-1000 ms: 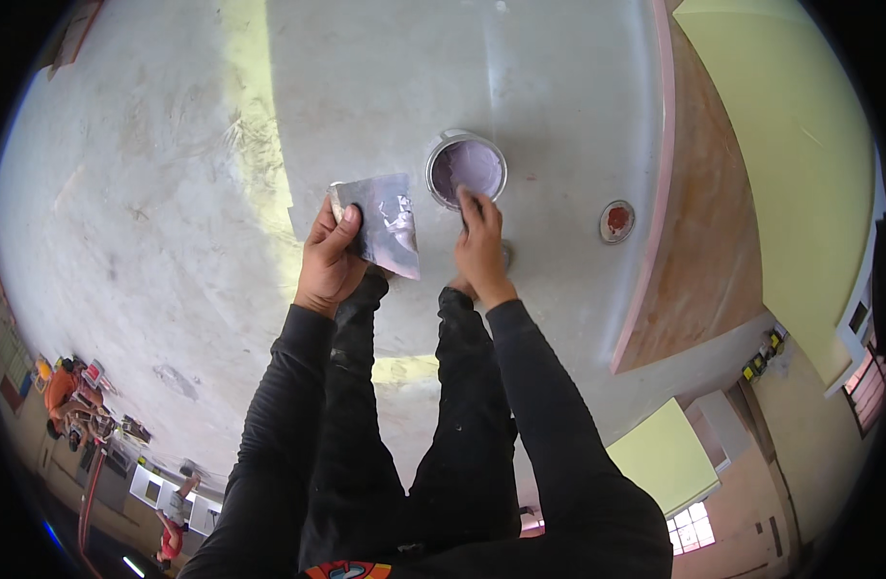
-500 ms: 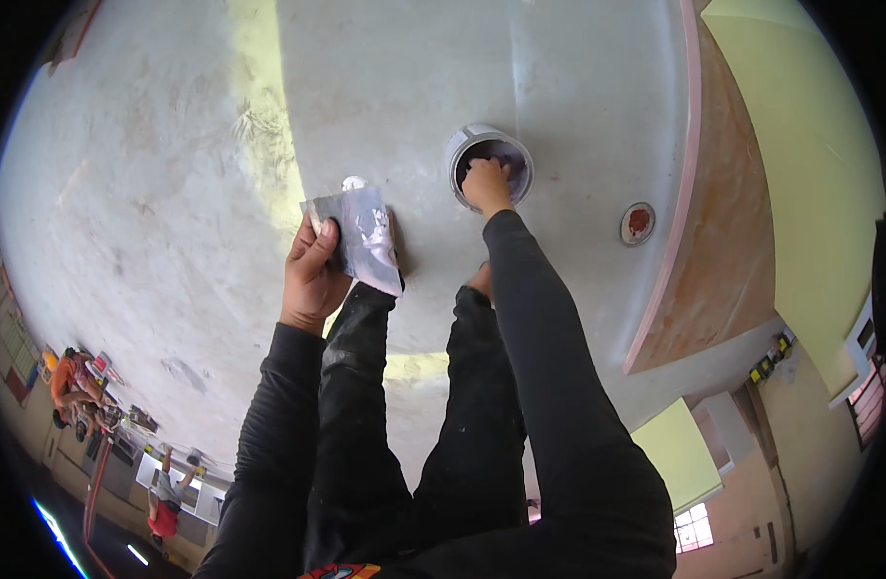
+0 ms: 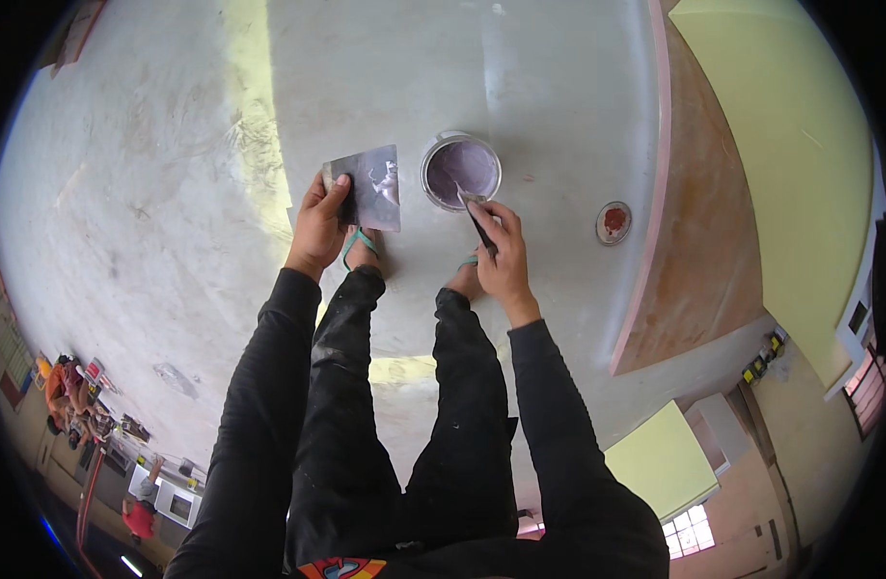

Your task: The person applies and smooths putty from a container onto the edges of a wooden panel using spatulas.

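My left hand (image 3: 315, 230) is closed round one edge of a thin grey metal spreader plate (image 3: 364, 205), thumb on top. A pale smear of putty (image 3: 385, 183) lies on the plate's right part. To the right of it, an open round can (image 3: 425, 185) stands on the floor with smooth purple-grey putty (image 3: 462, 166) inside. In my right hand (image 3: 505, 259) is a putty knife with a dark handle (image 3: 483, 234). Its blade slants over the can's near rim, and the tip is close to the putty; whether they touch, I cannot tell.
A round lid (image 3: 613, 223) with a reddish-brown middle lies on the grey floor (image 3: 549, 309) at the right. Beyond it are a brown panel (image 3: 698, 222) and a pale yellow panel (image 3: 800, 174). Other people (image 3: 68, 391) are far off at the lower left.
My right hand has come up out of the can and back toward me, now showing the putty knife. My left hand has raised the plate slightly and turned it.
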The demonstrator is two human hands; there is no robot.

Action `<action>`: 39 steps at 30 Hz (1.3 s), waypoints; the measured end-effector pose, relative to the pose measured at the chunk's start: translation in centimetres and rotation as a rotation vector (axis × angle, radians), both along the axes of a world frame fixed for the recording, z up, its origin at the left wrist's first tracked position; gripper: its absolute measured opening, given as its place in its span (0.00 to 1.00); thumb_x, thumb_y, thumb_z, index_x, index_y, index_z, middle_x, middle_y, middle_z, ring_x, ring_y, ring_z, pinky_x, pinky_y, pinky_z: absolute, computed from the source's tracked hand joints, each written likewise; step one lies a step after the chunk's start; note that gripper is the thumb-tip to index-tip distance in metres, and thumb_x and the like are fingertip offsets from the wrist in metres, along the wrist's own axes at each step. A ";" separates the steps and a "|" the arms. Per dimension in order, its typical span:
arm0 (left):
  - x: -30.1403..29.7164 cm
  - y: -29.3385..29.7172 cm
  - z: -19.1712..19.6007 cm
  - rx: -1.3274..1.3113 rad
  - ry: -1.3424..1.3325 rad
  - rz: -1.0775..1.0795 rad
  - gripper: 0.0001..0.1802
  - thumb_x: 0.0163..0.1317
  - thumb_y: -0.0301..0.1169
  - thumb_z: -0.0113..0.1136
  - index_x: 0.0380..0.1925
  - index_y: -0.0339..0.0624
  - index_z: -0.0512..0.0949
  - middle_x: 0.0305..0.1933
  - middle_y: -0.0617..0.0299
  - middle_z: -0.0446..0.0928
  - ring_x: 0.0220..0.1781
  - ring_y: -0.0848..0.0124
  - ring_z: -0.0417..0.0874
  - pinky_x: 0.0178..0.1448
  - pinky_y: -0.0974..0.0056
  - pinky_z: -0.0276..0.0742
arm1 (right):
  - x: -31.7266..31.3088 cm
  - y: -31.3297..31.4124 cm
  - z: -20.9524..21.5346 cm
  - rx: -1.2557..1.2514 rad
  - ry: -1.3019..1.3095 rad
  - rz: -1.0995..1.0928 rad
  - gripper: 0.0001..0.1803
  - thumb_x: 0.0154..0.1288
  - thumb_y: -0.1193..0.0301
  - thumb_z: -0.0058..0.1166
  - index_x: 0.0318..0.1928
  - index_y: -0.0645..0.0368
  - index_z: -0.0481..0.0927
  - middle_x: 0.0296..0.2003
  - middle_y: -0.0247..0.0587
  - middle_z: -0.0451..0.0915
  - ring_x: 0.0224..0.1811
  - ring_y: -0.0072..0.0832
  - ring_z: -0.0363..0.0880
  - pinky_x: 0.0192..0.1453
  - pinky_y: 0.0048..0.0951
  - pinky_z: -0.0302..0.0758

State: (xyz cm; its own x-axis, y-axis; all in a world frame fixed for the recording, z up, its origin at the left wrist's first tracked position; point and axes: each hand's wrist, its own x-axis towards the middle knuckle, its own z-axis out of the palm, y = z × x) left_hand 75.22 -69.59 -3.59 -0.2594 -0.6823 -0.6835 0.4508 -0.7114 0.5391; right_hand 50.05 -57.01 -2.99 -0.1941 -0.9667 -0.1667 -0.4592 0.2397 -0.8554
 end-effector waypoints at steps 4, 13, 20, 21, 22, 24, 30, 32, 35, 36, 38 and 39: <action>-2.0 1.2 0.0 0.050 0.008 -0.049 0.14 0.71 0.30 0.51 0.54 0.39 0.72 0.47 0.63 0.78 0.48 0.73 0.79 0.55 0.66 0.76 | 0.6 1.0 5.4 -0.202 0.020 0.049 0.33 0.43 0.86 0.51 0.55 0.52 0.80 0.54 0.49 0.72 0.56 0.47 0.71 0.61 0.44 0.68; -8.7 6.6 8.7 0.159 0.326 0.046 0.16 0.72 0.29 0.47 0.58 0.40 0.68 0.52 0.59 0.77 0.53 0.69 0.80 0.58 0.61 0.77 | 0.6 1.6 10.9 -0.578 0.003 0.211 0.39 0.42 0.84 0.57 0.59 0.43 0.76 0.58 0.47 0.67 0.61 0.50 0.66 0.63 0.47 0.67; -9.9 9.9 13.8 -0.009 0.294 0.173 0.16 0.72 0.28 0.49 0.57 0.40 0.69 0.54 0.60 0.76 0.54 0.70 0.78 0.60 0.63 0.74 | -0.4 2.8 13.8 -0.569 0.070 0.278 0.40 0.43 0.86 0.58 0.60 0.42 0.74 0.58 0.46 0.64 0.62 0.51 0.63 0.64 0.48 0.66; -9.8 10.3 14.1 -0.017 0.298 0.180 0.16 0.72 0.28 0.49 0.57 0.40 0.69 0.54 0.60 0.76 0.54 0.70 0.78 0.60 0.63 0.74 | -0.4 3.1 14.3 -0.576 0.072 0.287 0.40 0.43 0.86 0.58 0.60 0.42 0.74 0.58 0.46 0.64 0.62 0.51 0.63 0.64 0.48 0.66; -9.8 10.6 14.5 -0.040 0.289 0.194 0.15 0.72 0.28 0.49 0.57 0.40 0.69 0.53 0.60 0.77 0.54 0.70 0.78 0.61 0.63 0.73 | -0.3 3.4 15.0 -0.538 0.099 0.288 0.40 0.43 0.86 0.57 0.60 0.43 0.73 0.58 0.47 0.64 0.62 0.52 0.63 0.64 0.48 0.66; -9.5 11.5 15.2 -0.068 0.285 0.213 0.15 0.72 0.28 0.49 0.57 0.39 0.69 0.53 0.60 0.77 0.54 0.70 0.78 0.61 0.63 0.73 | -0.3 3.9 15.9 -0.506 0.129 0.296 0.40 0.44 0.86 0.57 0.60 0.43 0.73 0.58 0.47 0.64 0.62 0.52 0.63 0.63 0.49 0.66; -7.2 13.7 16.6 -0.147 0.295 0.266 0.15 0.72 0.29 0.49 0.56 0.39 0.69 0.52 0.59 0.77 0.54 0.70 0.78 0.61 0.62 0.73 | 0.4 5.3 17.9 -0.474 0.198 0.307 0.38 0.45 0.87 0.54 0.61 0.49 0.72 0.58 0.50 0.65 0.61 0.52 0.63 0.64 0.49 0.66; -6.6 14.2 17.1 -0.159 0.300 0.243 0.20 0.72 0.30 0.48 0.62 0.42 0.65 0.55 0.57 0.76 0.56 0.65 0.78 0.62 0.58 0.74 | 0.2 6.1 18.0 -0.374 0.199 0.312 0.36 0.47 0.86 0.54 0.61 0.53 0.71 0.56 0.52 0.67 0.60 0.52 0.65 0.63 0.49 0.67; -6.3 15.5 19.0 -0.165 0.336 0.302 0.19 0.72 0.30 0.48 0.62 0.42 0.65 0.55 0.58 0.76 0.55 0.67 0.79 0.60 0.58 0.75 | 1.0 6.9 18.4 -0.235 -0.001 0.184 0.31 0.58 0.84 0.51 0.64 0.61 0.66 0.55 0.53 0.71 0.59 0.48 0.70 0.63 0.49 0.70; -6.7 16.0 19.7 -0.168 0.340 0.300 0.19 0.72 0.30 0.48 0.62 0.42 0.65 0.55 0.58 0.76 0.55 0.67 0.79 0.60 0.58 0.75 | 1.8 7.3 18.7 -0.251 -0.493 -0.110 0.30 0.62 0.83 0.48 0.66 0.61 0.63 0.56 0.51 0.70 0.60 0.46 0.70 0.64 0.51 0.70; -7.9 17.2 20.7 -0.063 0.207 0.487 0.19 0.72 0.31 0.49 0.61 0.43 0.66 0.54 0.60 0.77 0.53 0.68 0.79 0.59 0.58 0.76 | 3.4 7.0 20.6 -0.317 -1.047 -0.427 0.29 0.69 0.83 0.40 0.69 0.60 0.56 0.60 0.46 0.69 0.63 0.41 0.68 0.66 0.55 0.68; -8.4 17.8 21.1 -0.067 0.211 0.483 0.19 0.72 0.31 0.49 0.61 0.43 0.66 0.54 0.60 0.77 0.53 0.68 0.79 0.59 0.58 0.76 | 3.8 6.9 21.4 -0.324 -1.045 -0.428 0.29 0.69 0.83 0.40 0.69 0.60 0.56 0.60 0.46 0.69 0.63 0.41 0.68 0.66 0.55 0.68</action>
